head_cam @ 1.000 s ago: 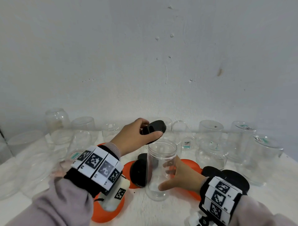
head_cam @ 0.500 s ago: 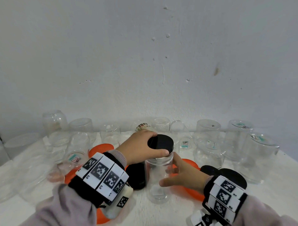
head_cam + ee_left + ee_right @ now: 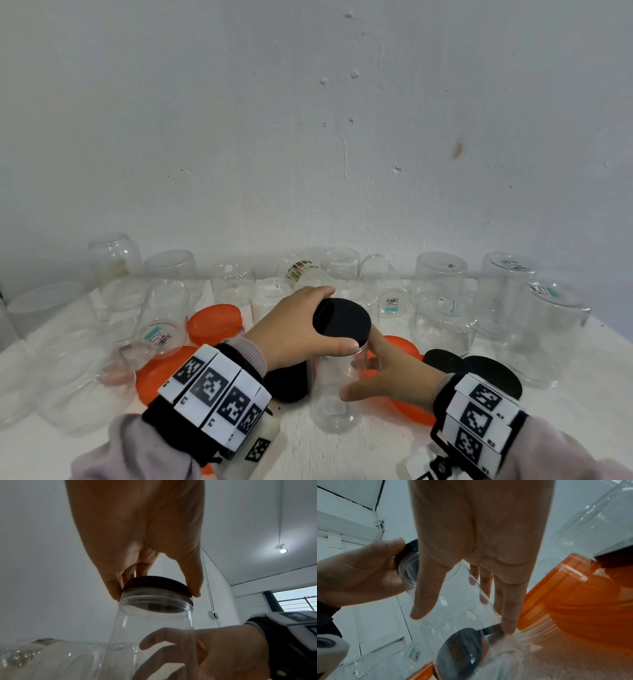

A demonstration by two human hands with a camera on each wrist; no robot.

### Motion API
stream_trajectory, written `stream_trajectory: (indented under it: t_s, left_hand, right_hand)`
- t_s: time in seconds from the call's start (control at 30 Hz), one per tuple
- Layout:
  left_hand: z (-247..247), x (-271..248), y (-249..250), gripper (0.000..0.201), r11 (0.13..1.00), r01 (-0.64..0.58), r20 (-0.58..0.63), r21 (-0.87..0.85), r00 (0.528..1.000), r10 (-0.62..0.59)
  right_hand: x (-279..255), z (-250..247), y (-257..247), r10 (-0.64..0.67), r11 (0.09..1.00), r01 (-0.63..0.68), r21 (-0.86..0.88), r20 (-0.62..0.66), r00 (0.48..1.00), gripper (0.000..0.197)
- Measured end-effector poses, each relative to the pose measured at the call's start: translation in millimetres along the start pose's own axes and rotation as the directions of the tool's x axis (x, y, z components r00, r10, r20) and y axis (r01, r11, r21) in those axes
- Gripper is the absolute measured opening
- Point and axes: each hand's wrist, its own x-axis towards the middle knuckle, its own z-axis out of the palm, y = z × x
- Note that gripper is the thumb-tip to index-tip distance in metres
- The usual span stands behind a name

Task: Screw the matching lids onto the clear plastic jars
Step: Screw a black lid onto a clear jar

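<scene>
A clear plastic jar (image 3: 334,390) stands upright on the white table, near the front centre. A black lid (image 3: 346,323) sits on its mouth. My left hand (image 3: 334,318) grips this lid from above, thumb on the near rim and fingers on the far rim. In the left wrist view the lid (image 3: 154,582) rests over the jar's threaded neck (image 3: 154,609), pinched by the left hand (image 3: 155,593). My right hand (image 3: 359,366) holds the jar's body from the right, thumb in front and fingers behind. The right wrist view shows the right hand (image 3: 463,620) spread round the jar wall (image 3: 453,608).
Several clear jars stand upside down along the back wall (image 3: 442,274) and at the left (image 3: 164,308). Orange lids (image 3: 214,320) (image 3: 164,373) (image 3: 404,346) and black lids (image 3: 479,373) (image 3: 287,380) lie around the held jar. A large jar (image 3: 548,329) stands at the right.
My left hand brought the black lid down from above the jar and set it on the jar's mouth. The right hand kept its hold on the jar body.
</scene>
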Motion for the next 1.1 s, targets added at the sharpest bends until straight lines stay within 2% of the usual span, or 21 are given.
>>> stream_trajectory:
  t_s: [0.17, 0.33, 0.47, 0.57, 0.67, 0.73, 0.9, 1.1]
  left_hand:
    - [4, 0, -7, 0.103, 0.99, 0.018, 0.006, -0.143, 1.0, -0.017]
    - [9, -6, -26, 0.118, 0.953, 0.076, 0.059, -0.293, 0.996, -0.062]
    - [27, -12, -39, 0.095, 0.888, 0.093, 0.091, -0.45, 0.994, -0.058]
    - [42, -14, -42, 0.096, 0.85, 0.091, 0.076, -0.52, 0.995, -0.06]
    - [48, -14, -41, 0.093, 0.837, 0.056, 0.02, -0.545, 0.998, -0.054]
    - [50, -14, -42, 0.091, 0.825, 0.043, 0.002, -0.564, 0.999, -0.05]
    - [52, -12, -44, 0.093, 0.813, 0.042, -0.004, -0.58, 0.998, -0.055]
    - [52, -11, -44, 0.092, 0.805, 0.061, 0.009, -0.59, 0.998, -0.07]
  right_hand:
    - [-1, -3, -3, 0.014, 0.999, -0.013, -0.048, 0.017, 1.0, 0.104]
    - [-10, -31, -29, -0.015, 0.996, 0.017, -0.092, 0.015, 1.0, 0.101]
    - [-10, -47, -64, -0.099, 0.972, 0.105, -0.211, 0.035, 0.994, 0.097]
    - [-2, -42, -86, -0.102, 0.901, 0.132, -0.413, 0.095, 0.99, 0.091]
    - [8, -32, -101, -0.088, 0.741, 0.171, -0.65, 0.159, 0.983, 0.088]
    - [13, -27, -108, -0.057, 0.651, 0.172, -0.739, 0.178, 0.982, 0.086]
    - [21, -25, -122, 0.045, 0.576, 0.134, -0.806, 0.195, 0.98, 0.081]
    - [25, -25, -134, 0.118, 0.51, 0.166, -0.844, 0.259, 0.959, 0.076]
